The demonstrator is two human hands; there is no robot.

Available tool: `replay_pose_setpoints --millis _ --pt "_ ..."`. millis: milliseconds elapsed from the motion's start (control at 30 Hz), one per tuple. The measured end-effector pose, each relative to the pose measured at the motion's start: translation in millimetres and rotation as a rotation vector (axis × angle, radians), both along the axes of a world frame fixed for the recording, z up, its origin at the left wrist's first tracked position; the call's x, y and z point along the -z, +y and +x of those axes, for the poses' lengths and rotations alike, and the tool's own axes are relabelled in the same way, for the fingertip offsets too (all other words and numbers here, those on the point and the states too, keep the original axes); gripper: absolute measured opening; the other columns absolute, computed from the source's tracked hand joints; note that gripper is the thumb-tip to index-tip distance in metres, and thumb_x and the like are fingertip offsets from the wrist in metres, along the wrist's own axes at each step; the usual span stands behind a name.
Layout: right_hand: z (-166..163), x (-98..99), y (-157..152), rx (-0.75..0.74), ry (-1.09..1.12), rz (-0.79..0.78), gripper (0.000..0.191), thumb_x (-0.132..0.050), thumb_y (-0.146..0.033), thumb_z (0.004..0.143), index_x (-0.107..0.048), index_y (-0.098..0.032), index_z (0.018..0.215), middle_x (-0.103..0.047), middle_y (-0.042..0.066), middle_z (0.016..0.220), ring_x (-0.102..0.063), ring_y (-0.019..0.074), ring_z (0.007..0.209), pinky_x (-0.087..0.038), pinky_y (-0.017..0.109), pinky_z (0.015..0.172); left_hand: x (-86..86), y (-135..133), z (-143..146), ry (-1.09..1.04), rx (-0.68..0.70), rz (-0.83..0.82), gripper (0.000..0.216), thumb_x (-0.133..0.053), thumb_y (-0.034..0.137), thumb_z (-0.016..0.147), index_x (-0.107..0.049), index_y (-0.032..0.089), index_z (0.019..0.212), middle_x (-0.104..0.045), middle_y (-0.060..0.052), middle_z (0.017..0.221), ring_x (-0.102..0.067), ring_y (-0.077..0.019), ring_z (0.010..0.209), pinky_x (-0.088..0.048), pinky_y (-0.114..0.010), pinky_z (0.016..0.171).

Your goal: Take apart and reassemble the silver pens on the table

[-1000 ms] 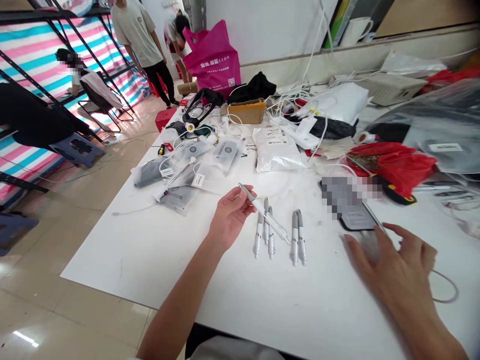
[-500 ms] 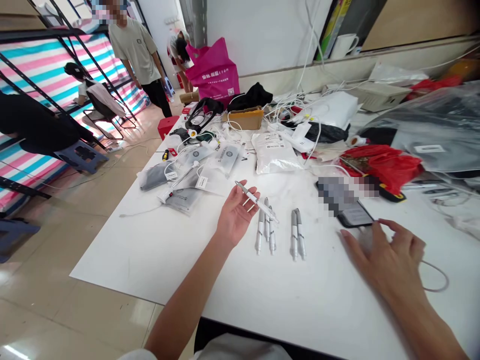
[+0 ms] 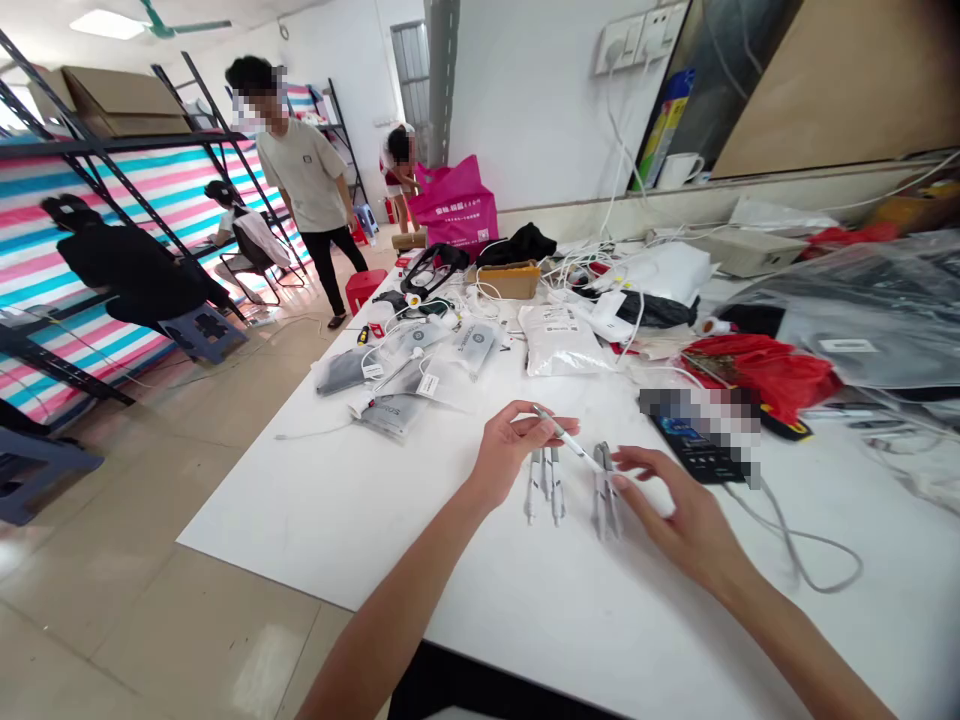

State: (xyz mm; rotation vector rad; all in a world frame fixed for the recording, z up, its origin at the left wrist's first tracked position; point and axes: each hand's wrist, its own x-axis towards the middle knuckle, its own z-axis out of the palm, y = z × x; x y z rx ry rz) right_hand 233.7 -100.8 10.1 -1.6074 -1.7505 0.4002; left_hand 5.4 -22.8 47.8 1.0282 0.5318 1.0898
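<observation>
My left hand [image 3: 514, 445] is closed on one white pen [image 3: 574, 443], holding it by its upper end over the white table [image 3: 360, 505]. My right hand [image 3: 679, 510] is open, fingers spread, its fingertips just at the lower tip of that pen. Under both hands several more white-and-grey pens [image 3: 551, 485] lie side by side on the table, in two small groups.
A phone [image 3: 694, 450] with a grey cable [image 3: 806, 550] lies right of my right hand. Behind it are a red bag [image 3: 772, 365], plastic packets [image 3: 559, 340], white cables and a cardboard box [image 3: 514, 280]. People stand and sit by the striped wall at far left.
My right hand has moved left from beside the phone to the held pen. The left hand has closed more firmly round the pen. The camera has tilted up.
</observation>
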Motion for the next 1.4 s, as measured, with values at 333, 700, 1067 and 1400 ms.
replay_pose_setpoints --millis 333,700,1067,1400 --pt "-51 3.3 45 -0.234 0.15 -0.01 0.045 -0.036 -0.057 0.107 -0.062 -0.021 0.096 -0.05 -0.004 0.062 -0.044 0.0143 0.056 -0.039 0.028 0.057 9.6 4 0 -0.024 -0.017 0.03 0.04 -0.074 0.039 0.093 -0.067 0.02 0.127 -0.073 -0.015 0.13 -0.068 -0.028 0.123 -0.044 -0.048 0.113" --pt "-45 14.8 33 -0.226 0.018 0.023 0.047 -0.025 -0.049 0.11 -0.062 -0.021 0.117 -0.064 0.002 0.069 -0.055 0.0186 0.054 -0.041 0.03 0.057 25.3 3 12 0.122 -0.235 0.035 0.03 -0.08 0.041 0.086 -0.079 0.014 0.1 -0.08 -0.013 0.098 -0.075 -0.0258 0.095 -0.055 -0.045 0.098" --pt "-43 20.7 33 -0.109 -0.192 0.284 0.037 -0.033 -0.039 0.111 -0.064 -0.018 0.112 -0.069 0.003 0.067 -0.058 0.0155 0.05 -0.032 0.027 0.052 -1.7 1 2 0.284 -0.226 0.054 0.041 -0.093 0.036 0.069 -0.073 0.019 0.1 -0.074 -0.004 0.091 -0.068 -0.017 0.089 -0.052 -0.032 0.087" --pt "-45 24.5 31 -0.199 -0.189 0.188 0.039 -0.033 -0.039 0.111 -0.065 -0.018 0.12 -0.071 0.003 0.072 -0.063 0.0172 0.056 -0.036 0.027 0.054 21.2 3 -8 0.297 -0.159 0.033 0.041 -0.088 0.037 0.077 -0.075 0.019 0.111 -0.073 -0.005 0.089 -0.066 -0.0169 0.087 -0.05 -0.031 0.084"
